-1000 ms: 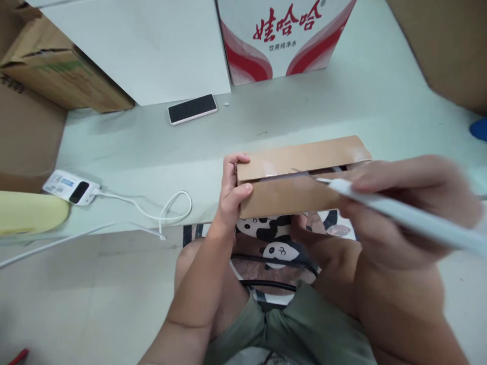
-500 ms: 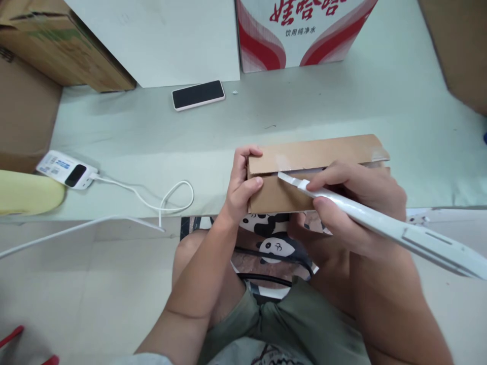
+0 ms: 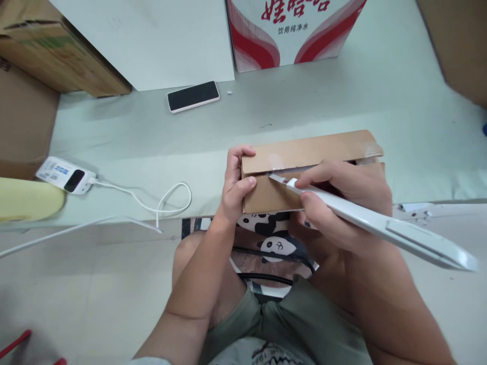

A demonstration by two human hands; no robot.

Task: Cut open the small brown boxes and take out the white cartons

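A small brown cardboard box (image 3: 315,148) lies at the front edge of the table, with a gap running along the seam between its top flaps. My left hand (image 3: 236,185) grips the box's left end, thumb on the near flap and fingers around the far side. In my right hand (image 3: 342,203) is a white utility knife (image 3: 365,219), held like a pen. Its blade tip touches the seam near the left end, beside a strip of clear tape. My right hand hides part of the near flap.
Behind the box lies a phone (image 3: 194,97) on the pale green table (image 3: 312,106). A white and red carton (image 3: 294,40) and a white panel (image 3: 152,45) stand at the back. To the left are a white device (image 3: 65,175) with a cable and a yellow object (image 3: 30,200).
The knife tip has shifted slightly left along the seam, and my right hand with it. The whole view has moved a little; my left hand keeps its hold on the box.
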